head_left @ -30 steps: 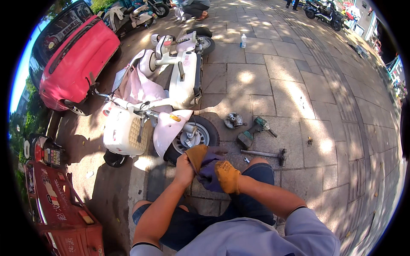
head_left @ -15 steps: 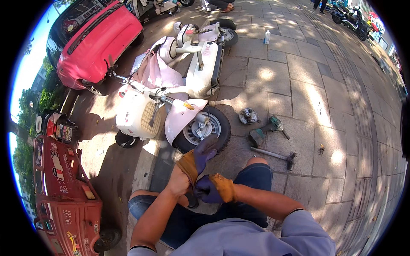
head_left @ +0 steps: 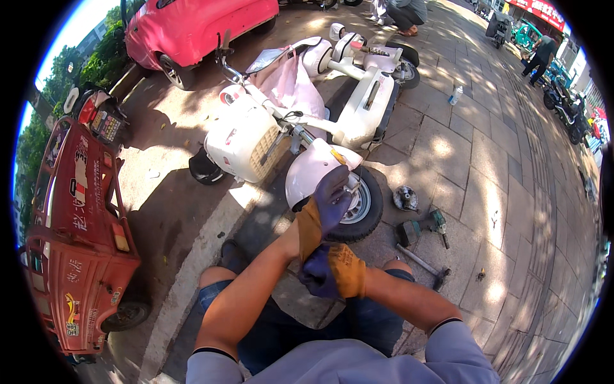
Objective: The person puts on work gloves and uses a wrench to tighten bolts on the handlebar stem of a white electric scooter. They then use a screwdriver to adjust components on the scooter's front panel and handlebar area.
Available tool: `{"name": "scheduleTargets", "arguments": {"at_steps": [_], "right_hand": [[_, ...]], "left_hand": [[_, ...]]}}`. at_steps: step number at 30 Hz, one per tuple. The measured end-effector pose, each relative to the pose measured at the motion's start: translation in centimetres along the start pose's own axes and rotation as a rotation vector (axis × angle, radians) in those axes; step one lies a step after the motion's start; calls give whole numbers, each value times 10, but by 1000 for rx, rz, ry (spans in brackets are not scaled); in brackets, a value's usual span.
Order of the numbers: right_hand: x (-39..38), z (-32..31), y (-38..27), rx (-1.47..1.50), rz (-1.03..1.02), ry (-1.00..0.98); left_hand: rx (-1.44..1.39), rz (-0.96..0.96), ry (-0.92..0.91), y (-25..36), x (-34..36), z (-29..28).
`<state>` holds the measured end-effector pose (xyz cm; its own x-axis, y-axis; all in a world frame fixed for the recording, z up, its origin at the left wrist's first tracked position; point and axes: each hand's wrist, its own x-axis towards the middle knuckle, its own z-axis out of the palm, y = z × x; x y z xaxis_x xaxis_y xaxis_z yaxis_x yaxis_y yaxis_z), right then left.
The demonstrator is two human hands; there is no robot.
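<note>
- Purple work glove point(head_left: 325, 208), worn on the left hand point(head_left: 332, 197); its long axis points forward and right, overlapping the fallen scooter's front wheel point(head_left: 369, 203) in view.
- Left hand: open, fingers extended, holding nothing.
- Right hand point(head_left: 329, 274), also gloved: curled closed at the orange cuff point(head_left: 309, 227), just behind it, apparently pinching its edge.

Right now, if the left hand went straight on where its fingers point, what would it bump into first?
Probably the pale pink front fender, around its orange light. The left hand points that way in the picture, but how far off the fender is stays unclear.
</note>
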<state>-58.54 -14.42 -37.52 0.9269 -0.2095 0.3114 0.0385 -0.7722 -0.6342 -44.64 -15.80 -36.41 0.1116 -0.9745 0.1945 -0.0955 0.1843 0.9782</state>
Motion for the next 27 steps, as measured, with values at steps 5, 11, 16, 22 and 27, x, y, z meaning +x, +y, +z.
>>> {"name": "scheduleTargets", "arguments": {"at_steps": [5,11,16,22,27], "right_hand": [[83,21,21,-100,-60,-105],[188,17,56,-162,-97,-235],[259,25,121,-58,68,-235],[336,-14,159,27,591,-370],[352,-35,215,110,954,-66]], "left_hand": [[383,125,220,-41,44,-78],[406,36,158,-57,92,-184],[402,-50,334,-94,136,-252],[482,8,515,-138,150,-302],[511,30,467,-151,164,-301]]}}
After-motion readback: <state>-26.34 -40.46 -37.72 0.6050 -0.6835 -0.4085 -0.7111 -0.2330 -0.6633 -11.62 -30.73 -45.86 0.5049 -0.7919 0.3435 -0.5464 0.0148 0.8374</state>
